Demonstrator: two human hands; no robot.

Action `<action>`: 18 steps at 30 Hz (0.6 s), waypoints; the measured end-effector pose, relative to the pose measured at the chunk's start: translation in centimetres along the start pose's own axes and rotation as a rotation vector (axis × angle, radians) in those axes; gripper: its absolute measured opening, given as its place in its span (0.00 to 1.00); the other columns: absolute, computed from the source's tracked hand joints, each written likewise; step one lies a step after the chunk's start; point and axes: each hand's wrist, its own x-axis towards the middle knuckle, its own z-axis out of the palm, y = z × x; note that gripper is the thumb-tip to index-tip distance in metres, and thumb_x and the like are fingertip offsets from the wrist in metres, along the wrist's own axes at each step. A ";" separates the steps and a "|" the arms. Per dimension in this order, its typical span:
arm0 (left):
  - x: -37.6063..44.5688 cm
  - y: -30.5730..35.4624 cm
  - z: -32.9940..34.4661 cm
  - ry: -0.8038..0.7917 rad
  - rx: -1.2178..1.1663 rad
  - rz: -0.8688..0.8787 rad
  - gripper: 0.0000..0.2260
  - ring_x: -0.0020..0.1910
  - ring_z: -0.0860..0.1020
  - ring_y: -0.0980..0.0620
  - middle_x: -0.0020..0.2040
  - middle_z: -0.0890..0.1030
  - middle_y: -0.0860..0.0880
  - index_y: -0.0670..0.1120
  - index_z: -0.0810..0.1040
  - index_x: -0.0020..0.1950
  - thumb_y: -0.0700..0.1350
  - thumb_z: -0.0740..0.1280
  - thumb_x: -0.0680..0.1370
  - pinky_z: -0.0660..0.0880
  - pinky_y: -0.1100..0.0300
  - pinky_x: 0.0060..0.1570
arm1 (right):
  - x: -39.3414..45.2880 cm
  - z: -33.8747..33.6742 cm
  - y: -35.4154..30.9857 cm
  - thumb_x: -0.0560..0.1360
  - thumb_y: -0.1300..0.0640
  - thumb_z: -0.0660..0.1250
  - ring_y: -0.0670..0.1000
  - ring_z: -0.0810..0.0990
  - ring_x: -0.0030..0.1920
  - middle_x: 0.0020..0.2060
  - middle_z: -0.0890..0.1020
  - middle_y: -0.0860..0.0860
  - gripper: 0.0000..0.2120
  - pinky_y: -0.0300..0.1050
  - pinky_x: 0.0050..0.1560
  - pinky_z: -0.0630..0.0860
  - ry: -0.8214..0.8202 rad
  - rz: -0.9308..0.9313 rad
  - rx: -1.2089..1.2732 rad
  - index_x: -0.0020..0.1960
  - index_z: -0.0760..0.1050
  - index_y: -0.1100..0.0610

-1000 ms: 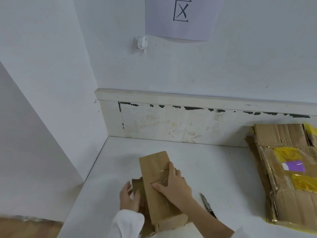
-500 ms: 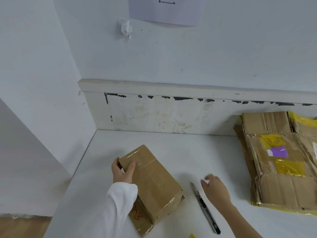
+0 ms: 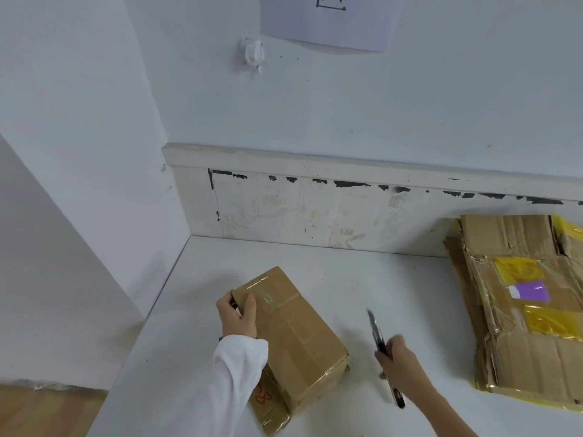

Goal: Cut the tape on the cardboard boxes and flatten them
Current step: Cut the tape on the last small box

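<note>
— how's the light?
— bright, even and cool, with only faint soft shadows under the cardboard box [image 3: 293, 335] and on the table [image 3: 362, 272].
— any glare?
— a pale sheen on the box's tape [image 3: 268, 290] (yellow tape at right glints too).
— sharpness?
— the knife [image 3: 377, 334] and right hand [image 3: 402, 365] smear with motion blur; wall lines bow toward the edges.

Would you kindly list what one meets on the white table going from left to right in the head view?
Left hand gripping the box's far corner → taped cardboard box → right hand holding the box cutter → stack of flattened cardboard with yellow tape, at the right edge.
</note>
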 end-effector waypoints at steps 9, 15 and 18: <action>1.0 0.6 -0.7 -0.044 -0.026 -0.102 0.14 0.40 0.74 0.56 0.45 0.73 0.52 0.48 0.63 0.59 0.41 0.66 0.78 0.70 0.62 0.34 | -2.4 0.0 -16.2 0.80 0.59 0.56 0.50 0.72 0.37 0.41 0.76 0.50 0.24 0.42 0.37 0.70 0.151 -0.568 -0.606 0.73 0.56 0.43; 1.1 0.6 -0.8 -0.060 -0.027 -0.108 0.14 0.41 0.73 0.59 0.45 0.72 0.54 0.48 0.63 0.58 0.41 0.66 0.78 0.70 0.61 0.40 | -3.2 1.6 -18.8 0.78 0.66 0.56 0.48 0.65 0.28 0.30 0.63 0.48 0.19 0.42 0.35 0.66 0.139 -0.590 -0.720 0.66 0.65 0.53; 1.1 0.6 -0.7 -0.070 -0.036 -0.105 0.14 0.40 0.73 0.59 0.45 0.72 0.54 0.48 0.63 0.58 0.41 0.66 0.78 0.69 0.66 0.34 | -3.4 1.8 -19.1 0.77 0.68 0.56 0.46 0.60 0.26 0.30 0.63 0.48 0.19 0.40 0.31 0.63 0.136 -0.578 -0.732 0.66 0.65 0.55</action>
